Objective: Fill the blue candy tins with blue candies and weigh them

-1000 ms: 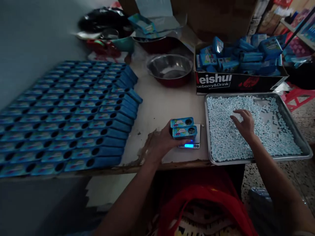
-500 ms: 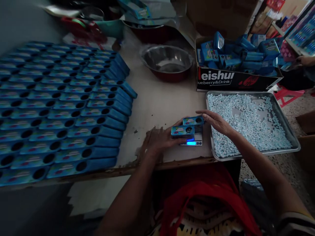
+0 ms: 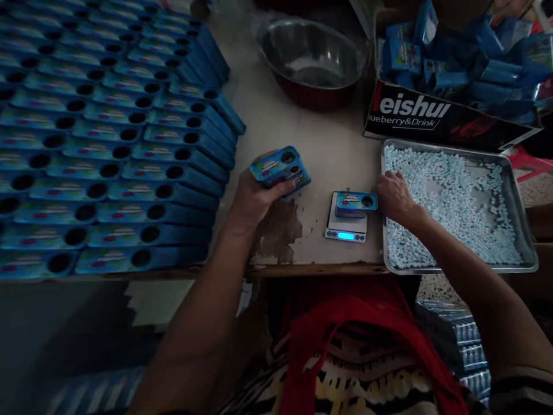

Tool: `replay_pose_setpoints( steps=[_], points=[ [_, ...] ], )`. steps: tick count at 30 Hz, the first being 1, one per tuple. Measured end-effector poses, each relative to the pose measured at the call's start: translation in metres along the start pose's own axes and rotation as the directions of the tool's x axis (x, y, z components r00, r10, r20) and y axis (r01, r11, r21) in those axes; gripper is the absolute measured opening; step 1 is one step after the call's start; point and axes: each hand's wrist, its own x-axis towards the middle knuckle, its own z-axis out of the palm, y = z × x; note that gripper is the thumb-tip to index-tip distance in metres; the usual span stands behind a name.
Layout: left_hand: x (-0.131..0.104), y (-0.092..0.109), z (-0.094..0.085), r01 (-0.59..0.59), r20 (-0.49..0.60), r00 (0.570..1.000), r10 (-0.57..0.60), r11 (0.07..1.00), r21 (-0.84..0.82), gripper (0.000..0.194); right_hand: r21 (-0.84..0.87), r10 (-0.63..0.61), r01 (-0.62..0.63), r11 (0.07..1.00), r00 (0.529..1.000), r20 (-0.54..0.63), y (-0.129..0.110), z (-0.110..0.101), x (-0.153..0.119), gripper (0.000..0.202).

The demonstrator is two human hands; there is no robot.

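My left hand (image 3: 254, 199) is closed around a small blue candy box (image 3: 279, 167) with a round dark hole in its top, tilted above the table. A similar blue box lies on a small digital scale (image 3: 348, 225), whose display glows blue. My right hand (image 3: 397, 196) is at the left rim of a metal tray (image 3: 529, 245), just right of the box on the scale. Its fingers are curled, and their tips are hidden, so what they hold cannot be made out. Small pale blue and white candies (image 3: 466, 219) cover much of the tray.
Rows of blue boxes (image 3: 108, 190) with dark holes fill the table's left side. A metal bowl (image 3: 317, 75) stands at the back. Behind the tray is a black carton (image 3: 436, 118) heaped with more blue boxes. The table's front edge (image 3: 319, 270) runs close to my body.
My left hand has lifted one box off the scale and moved it left. My right hand has gone from beside the boxes to the tray's left rim. The view has tilted down.
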Motion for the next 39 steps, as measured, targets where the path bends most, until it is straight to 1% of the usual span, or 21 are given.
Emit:
replay_pose_setpoints(
  steps=[2, 4, 6, 8, 11, 13, 14, 16, 18, 21, 23, 26, 28, 29, 31, 32, 34, 35, 36, 37, 39],
  points=[
    [0.016, -0.006, 0.012, -0.004, 0.041, 0.999, 0.005, 1.000, -0.025, 0.092, 0.036, -0.003, 0.004, 0.999, 0.999, -0.033, 0.002, 0.004, 0.001, 0.018],
    [0.025, -0.010, 0.022, -0.002, 0.073, 0.997, 0.006, 0.999, -0.051, 0.090, 0.108, 0.026, -0.017, 0.994, 0.996, -0.084, 0.007, 0.008, 0.001, 0.014],
    [0.028, -0.013, 0.030, -0.006, 0.091, 0.996, 0.014, 0.996, -0.090, 0.086, 0.222, 0.091, -0.058, 0.973, 0.985, -0.145, 0.016, 0.009, 0.000, 0.011],
    [0.026, -0.017, 0.036, -0.014, 0.093, 0.995, 0.026, 0.991, -0.129, 0.086, 0.376, 0.178, -0.091, 0.922, 0.963, -0.205, 0.027, 0.006, -0.003, 0.010],
    [0.020, -0.023, 0.043, 0.009, 0.103, 0.995, 0.007, 0.989, -0.149, 0.086, 0.598, 0.270, -0.062, 0.799, 0.926, -0.265, 0.041, -0.009, -0.012, 0.011],
    [0.017, -0.026, 0.047, 0.032, 0.115, 0.993, -0.015, 0.988, -0.150, 0.084, 0.673, 0.286, -0.019, 0.739, 0.914, -0.288, 0.046, -0.023, -0.023, 0.011],
    [0.015, -0.027, 0.049, 0.041, 0.129, 0.991, -0.022, 0.988, -0.147, 0.084, 0.688, 0.283, -0.001, 0.726, 0.911, -0.298, 0.047, -0.031, -0.030, 0.011],
    [0.015, -0.027, 0.052, 0.046, 0.154, 0.988, -0.025, 0.990, -0.136, 0.084, 0.686, 0.273, 0.013, 0.728, 0.912, -0.307, 0.050, -0.043, -0.045, 0.010],
    [0.015, -0.027, 0.054, 0.037, 0.161, 0.987, -0.017, 0.992, -0.118, 0.085, 0.673, 0.266, 0.006, 0.740, 0.916, -0.300, 0.052, -0.049, -0.062, 0.008],
    [0.018, -0.029, 0.054, 0.003, 0.169, 0.986, 0.012, 0.996, -0.093, 0.086, 0.685, 0.265, -0.004, 0.728, 0.924, -0.277, 0.051, -0.050, -0.081, 0.006],
    [0.020, -0.032, 0.055, -0.013, 0.187, 0.982, 0.030, 0.996, -0.092, 0.087, 0.705, 0.252, 0.025, 0.709, 0.924, -0.286, 0.044, -0.051, -0.087, 0.008],
    [0.022, -0.037, 0.054, -0.023, 0.199, 0.979, 0.041, 0.996, -0.092, 0.088, 0.679, 0.163, 0.130, 0.723, 0.923, -0.349, 0.022, -0.056, -0.081, 0.010],
    [0.023, -0.039, 0.052, -0.032, 0.208, 0.977, 0.050, 0.995, -0.092, 0.090, 0.612, 0.054, 0.194, 0.767, 0.930, -0.363, 0.007, -0.063, -0.069, 0.012],
    [0.023, -0.039, 0.051, -0.037, 0.220, 0.974, 0.057, 0.995, -0.096, 0.092, 0.573, 0.002, 0.214, 0.792, 0.936, -0.351, 0.003, -0.066, -0.062, 0.014],
    [0.024, -0.039, 0.048, -0.046, 0.259, 0.963, 0.072, 0.993, -0.107, 0.097, 0.513, -0.059, 0.221, 0.829, 0.948, -0.312, 0.004, -0.069, -0.053, 0.018],
    [0.024, -0.039, 0.047, -0.051, 0.276, 0.958, 0.080, 0.993, -0.109, 0.099, 0.502, -0.048, 0.200, 0.842, 0.953, -0.298, 0.009, -0.069, -0.052, 0.021],
    [0.023, -0.038, 0.046, -0.064, 0.288, 0.953, 0.090, 0.993, -0.100, 0.097, 0.495, 0.034, 0.112, 0.861, 0.960, -0.278, 0.024, -0.063, -0.057, 0.026],
    [0.023, -0.038, 0.046, -0.068, 0.280, 0.956, 0.090, 0.994, -0.090, 0.093, 0.481, 0.072, 0.066, 0.874, 0.962, -0.262, 0.031, -0.056, -0.063, 0.027],
    [0.022, -0.038, 0.046, -0.070, 0.267, 0.960, 0.088, 0.995, -0.076, 0.088, 0.450, 0.082, 0.034, 0.892, 0.968, -0.237, 0.038, -0.047, -0.071, 0.027],
    [0.022, -0.038, 0.047, -0.072, 0.253, 0.964, 0.085, 0.996, -0.060, 0.083, 0.402, 0.064, 0.022, 0.915, 0.978, -0.199, 0.043, -0.036, -0.079, 0.027],
    [0.021, -0.039, 0.048, -0.079, 0.231, 0.969, 0.083, 0.997, -0.028, 0.079, 0.284, -0.013, 0.040, 0.958, 0.995, -0.094, 0.047, -0.010, -0.095, 0.032]
  ],
)
